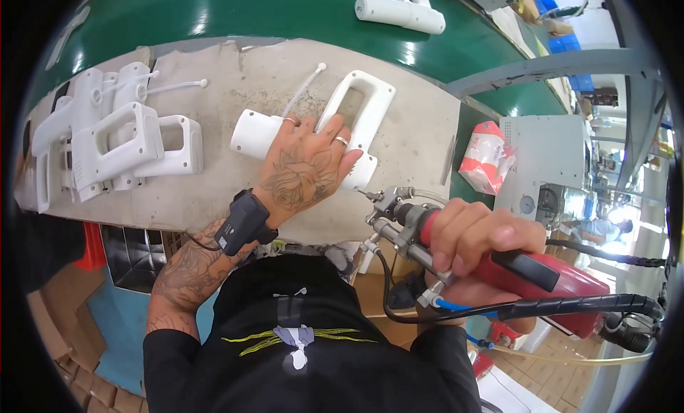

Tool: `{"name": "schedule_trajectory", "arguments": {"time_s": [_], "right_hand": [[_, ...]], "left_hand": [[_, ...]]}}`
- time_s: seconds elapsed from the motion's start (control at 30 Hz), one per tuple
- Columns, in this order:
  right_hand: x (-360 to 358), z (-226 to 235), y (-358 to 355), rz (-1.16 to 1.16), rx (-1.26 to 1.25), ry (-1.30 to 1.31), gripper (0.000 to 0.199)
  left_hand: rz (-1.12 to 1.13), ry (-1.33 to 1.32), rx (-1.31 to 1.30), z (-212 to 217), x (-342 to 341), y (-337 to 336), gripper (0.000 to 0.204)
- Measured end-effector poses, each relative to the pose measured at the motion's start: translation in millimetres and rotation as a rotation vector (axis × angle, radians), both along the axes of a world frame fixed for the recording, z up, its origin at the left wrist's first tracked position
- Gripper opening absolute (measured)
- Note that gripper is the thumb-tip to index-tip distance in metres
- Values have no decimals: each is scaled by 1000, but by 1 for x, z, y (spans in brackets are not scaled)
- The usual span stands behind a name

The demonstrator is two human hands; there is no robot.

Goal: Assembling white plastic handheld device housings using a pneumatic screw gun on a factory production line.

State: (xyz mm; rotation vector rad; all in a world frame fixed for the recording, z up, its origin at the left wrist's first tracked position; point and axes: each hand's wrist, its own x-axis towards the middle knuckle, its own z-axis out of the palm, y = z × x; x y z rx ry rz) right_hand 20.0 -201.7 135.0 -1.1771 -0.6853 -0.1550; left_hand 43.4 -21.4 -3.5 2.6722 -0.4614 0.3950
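Note:
A white plastic handheld device (381, 103) with a loop handle and a thin cord lies on the worn grey board. My left hand (303, 164) grips its body from above, fingers bent over it and the thumb at its right side. My right hand (479, 246) is wrapped round a red powered screwdriver (577, 290), which has metal fittings and hoses at its front. The screwdriver's tip points left, close beside the near right end of the device, and appears apart from it. A black strapped unit (246, 222) sits on my left wrist.
Several similar white devices (121, 146) are piled on the board (214, 157) at left. Another white device (399, 14) lies on the green surface (263, 14) beyond. A red and white packet (486, 157) stands at right. Black cable (584, 306) and hoses trail from the screwdriver.

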Motion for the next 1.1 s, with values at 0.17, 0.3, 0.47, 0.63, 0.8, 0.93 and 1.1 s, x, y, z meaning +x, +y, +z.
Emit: {"name": "schedule_trajectory", "arguments": {"time_s": [0.17,0.3,0.47,0.63,0.8,0.93,1.1], "right_hand": [[5,-2,-1,26,-64,-10,62],[7,-11,5,-7,-16,12,60],[12,-24,2,11,-65,81,57],[21,-27,6,-4,-177,19,70],[12,7,-9,116,-87,44,61],[20,40,-15,155,-142,-183,64],[34,12,9,88,-113,-157,66]], "left_hand": [[-16,53,6,5,2,-1,34],[-29,122,16,5,2,2,32],[-13,113,-9,5,2,0,33],[-4,131,7,6,0,0,36],[42,62,-11,2,-13,6,44],[-114,176,-16,22,-27,32,65],[-163,218,183,18,-30,36,85]]}}
